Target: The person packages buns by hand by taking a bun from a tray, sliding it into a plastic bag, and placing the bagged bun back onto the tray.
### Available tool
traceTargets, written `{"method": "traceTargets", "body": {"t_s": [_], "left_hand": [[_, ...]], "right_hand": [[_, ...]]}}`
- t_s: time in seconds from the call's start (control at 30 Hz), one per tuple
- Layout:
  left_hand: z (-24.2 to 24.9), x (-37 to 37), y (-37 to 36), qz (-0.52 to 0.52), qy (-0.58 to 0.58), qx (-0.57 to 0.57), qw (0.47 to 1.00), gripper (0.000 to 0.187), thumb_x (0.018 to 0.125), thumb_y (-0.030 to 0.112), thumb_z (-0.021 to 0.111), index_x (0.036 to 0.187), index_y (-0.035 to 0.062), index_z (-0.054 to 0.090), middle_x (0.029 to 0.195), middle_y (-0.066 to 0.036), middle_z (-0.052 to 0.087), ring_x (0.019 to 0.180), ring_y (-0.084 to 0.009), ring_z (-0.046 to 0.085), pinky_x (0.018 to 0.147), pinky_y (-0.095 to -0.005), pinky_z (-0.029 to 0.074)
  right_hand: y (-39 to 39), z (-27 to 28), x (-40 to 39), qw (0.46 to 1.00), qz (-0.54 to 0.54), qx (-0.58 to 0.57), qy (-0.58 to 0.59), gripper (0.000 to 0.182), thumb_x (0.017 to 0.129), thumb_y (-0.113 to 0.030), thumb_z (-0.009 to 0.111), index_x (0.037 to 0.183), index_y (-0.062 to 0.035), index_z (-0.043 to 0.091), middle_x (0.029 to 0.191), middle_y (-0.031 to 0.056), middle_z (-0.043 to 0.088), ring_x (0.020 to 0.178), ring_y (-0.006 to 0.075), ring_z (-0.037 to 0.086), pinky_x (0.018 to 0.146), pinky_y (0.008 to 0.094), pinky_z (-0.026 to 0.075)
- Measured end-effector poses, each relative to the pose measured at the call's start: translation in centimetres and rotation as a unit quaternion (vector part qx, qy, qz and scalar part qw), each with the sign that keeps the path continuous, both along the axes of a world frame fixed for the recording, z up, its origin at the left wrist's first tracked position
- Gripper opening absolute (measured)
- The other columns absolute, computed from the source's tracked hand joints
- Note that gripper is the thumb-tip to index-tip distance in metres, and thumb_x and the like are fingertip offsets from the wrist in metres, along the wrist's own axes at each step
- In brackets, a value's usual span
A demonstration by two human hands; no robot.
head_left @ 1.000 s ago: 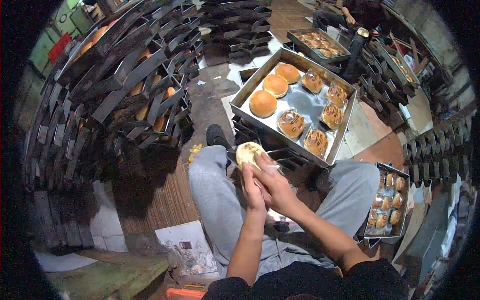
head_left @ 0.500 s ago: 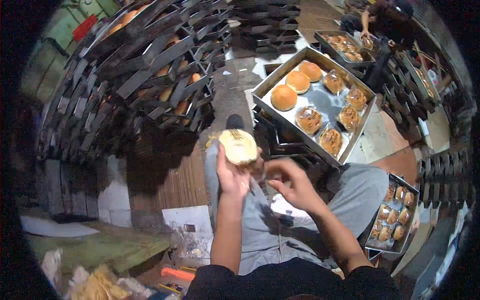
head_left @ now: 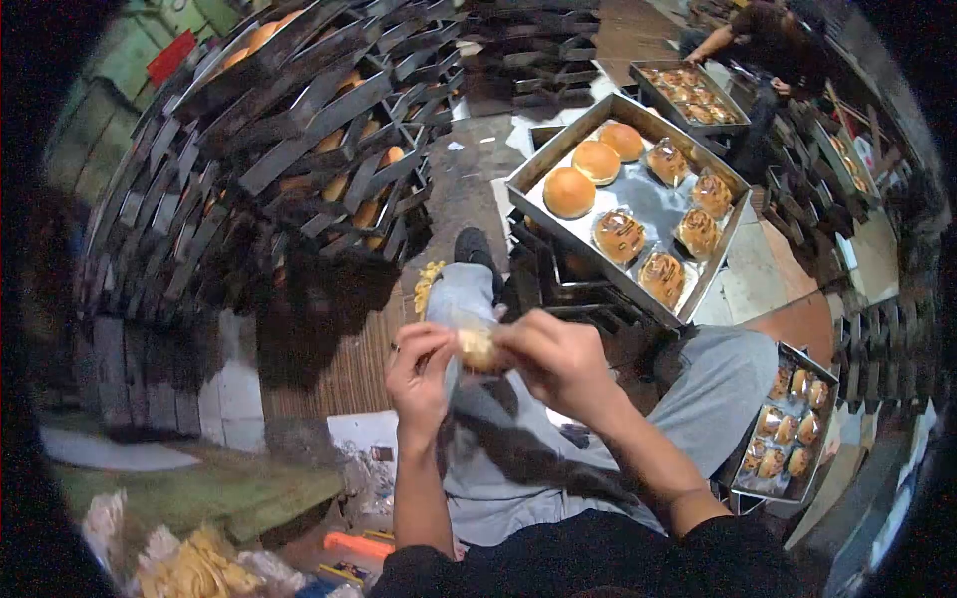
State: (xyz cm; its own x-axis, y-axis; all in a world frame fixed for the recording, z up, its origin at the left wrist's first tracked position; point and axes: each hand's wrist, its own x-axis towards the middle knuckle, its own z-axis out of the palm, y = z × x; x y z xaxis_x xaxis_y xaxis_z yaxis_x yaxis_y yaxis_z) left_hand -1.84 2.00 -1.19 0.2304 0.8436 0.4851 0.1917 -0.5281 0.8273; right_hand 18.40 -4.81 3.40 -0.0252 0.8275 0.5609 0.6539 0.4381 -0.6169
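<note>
In front of my lap a pale bun [head_left: 477, 349] in a clear plastic bag hangs between my two hands, somewhat blurred. My left hand [head_left: 419, 374] pinches its left side, thumb and fingers together. On the right side my right hand [head_left: 558, 359] is closed on the bag too, knuckles up. Ahead to the right stands a metal tray [head_left: 598, 261]. Three bare golden buns [head_left: 596, 162] lie along its left part, and several wrapped buns [head_left: 618, 236] with dark print sit on the other sides.
Beside my right knee is another tray [head_left: 736, 478] of wrapped buns. A co-worker [head_left: 768, 45] reaches over a full tray [head_left: 688, 95] at the back right. Stacked dark trays [head_left: 319, 130] rise at the left. Crumpled plastic bags [head_left: 189, 568] lie bottom left.
The bun has moved down from my upturned left palm to between both hands. My right hand has come in from the right and closed on the bag. The co-worker's arm has shifted left.
</note>
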Motion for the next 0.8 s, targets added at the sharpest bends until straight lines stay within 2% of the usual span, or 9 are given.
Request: {"method": "traceTargets", "body": {"t_s": [0.1,0.13,0.17,0.23,0.43,0.57,0.63,0.73,0.8], "left_hand": [[0.4,-1.4,-1.5,-0.068,-0.139,-0.189,0.97,0.004,0.1,0.003,0.066,0.101,-0.0004,0.068,0.098,-0.009,0.063,0.08,-0.0139,0.064,0.067,-0.0255,0.053],[0.5,-1.2,-1.8,-0.051,-0.121,-0.203,0.97,0.005,0.102,0.007,0.065,0.101,0.0011,0.066,0.099,-0.008,0.062,0.074,-0.0121,0.062,0.059,-0.0226,0.048],[0.4,-0.8,-1.9,-0.032,-0.101,-0.217,0.97,0.008,0.104,0.01,0.064,0.102,0.0026,0.063,0.1,-0.007,0.062,0.068,-0.0102,0.059,0.051,-0.0196,0.043],[0.0,-0.4,-1.7,-0.028,-0.149,-0.224,0.963,0.012,0.103,0.012,0.066,0.098,0.0022,0.061,0.093,-0.004,0.061,0.069,-0.01,0.06,0.049,-0.0213,0.042],[-0.1,1.2,0.4,0.032,-0.033,-0.105,0.993,0.017,0.1,0.014,0.071,0.094,0.0025,0.06,0.085,-0.002,0.06,0.072,-0.0101,0.056,0.062,-0.0241,0.044],[0.4,-0.2,0.6,0.096,0.082,-0.061,0.99,0.018,0.098,0.013,0.073,0.09,0.0028,0.06,0.078,-0.001,0.061,0.074,-0.0118,0.057,0.067,-0.0305,0.047],[0.3,-1.9,0.4,0.105,0.107,-0.043,0.988,0.019,0.099,0.015,0.072,0.09,0.003,0.06,0.077,-0.001,0.06,0.073,-0.0117,0.057,0.066,-0.0304,0.047],[-1.5,-5.6,-2.6,0.093,0.017,-0.404,0.91,0.022,0.103,0.022,0.069,0.094,0.0036,0.059,0.075,-0.001,0.058,0.055,-0.0093,0.051,0.05,-0.0247,0.042],[-2.9,-5.8,-4.6,0.111,-0.021,-0.464,0.879,0.023,0.103,0.022,0.068,0.096,0.0034,0.057,0.076,-0.001,0.058,0.052,-0.0073,0.049,0.046,-0.0238,0.041]], "right_hand": [[-0.6,-3.4,0.8,0.992,-0.057,0.076,0.085,0.019,0.082,-0.006,0.078,0.1,-0.0055,0.073,0.094,0.0133,0.069,0.075,0.0278,0.071,0.061,0.0352,0.057],[-0.1,-5.4,1.1,0.953,-0.031,-0.076,0.292,0.013,0.088,-0.008,0.076,0.099,-0.0022,0.074,0.096,0.0114,0.072,0.079,0.0217,0.071,0.067,0.0323,0.057],[-0.9,-6.6,1.9,0.777,0.0,-0.276,0.565,0.012,0.093,-0.01,0.075,0.095,0.0009,0.074,0.093,0.0064,0.072,0.086,0.0149,0.068,0.076,0.0301,0.055],[-1.0,-7.1,1.7,0.851,0.008,-0.192,0.489,0.014,0.094,-0.013,0.076,0.093,0.0012,0.074,0.086,0.0033,0.071,0.077,0.01,0.065,0.071,0.0276,0.053],[2.7,-4.5,2.4,0.833,-0.031,-0.262,0.487,0.017,0.092,-0.018,0.079,0.096,-0.0021,0.075,0.076,-0.001,0.066,0.057,0.0037,0.053,0.049,0.0215,0.037],[6.1,-12.0,2.9,0.831,-0.02,-0.304,0.466,0.015,0.095,-0.016,0.075,0.099,-0.002,0.071,0.073,-0.0008,0.063,0.054,0.0054,0.051,0.046,0.023,0.037],[4.2,-11.7,0.8,0.744,0.034,-0.348,0.569,0.013,0.098,-0.015,0.072,0.098,-0.0021,0.069,0.082,0.0053,0.066,0.052,0.01,0.054,0.043,0.0249,0.038],[1.5,-15.2,-2.6,0.631,0.043,-0.415,0.654,0.014,0.1,-0.015,0.067,0.096,-0.0016,0.066,0.08,0.0061,0.065,0.049,0.0126,0.053,0.041,0.0254,0.038],[0.5,-17.4,-4.4,0.541,0.05,-0.428,0.722,0.016,0.101,-0.016,0.064,0.095,-0.0015,0.063,0.077,0.0057,0.062,0.048,0.0138,0.052,0.04,0.0263,0.038]]}}
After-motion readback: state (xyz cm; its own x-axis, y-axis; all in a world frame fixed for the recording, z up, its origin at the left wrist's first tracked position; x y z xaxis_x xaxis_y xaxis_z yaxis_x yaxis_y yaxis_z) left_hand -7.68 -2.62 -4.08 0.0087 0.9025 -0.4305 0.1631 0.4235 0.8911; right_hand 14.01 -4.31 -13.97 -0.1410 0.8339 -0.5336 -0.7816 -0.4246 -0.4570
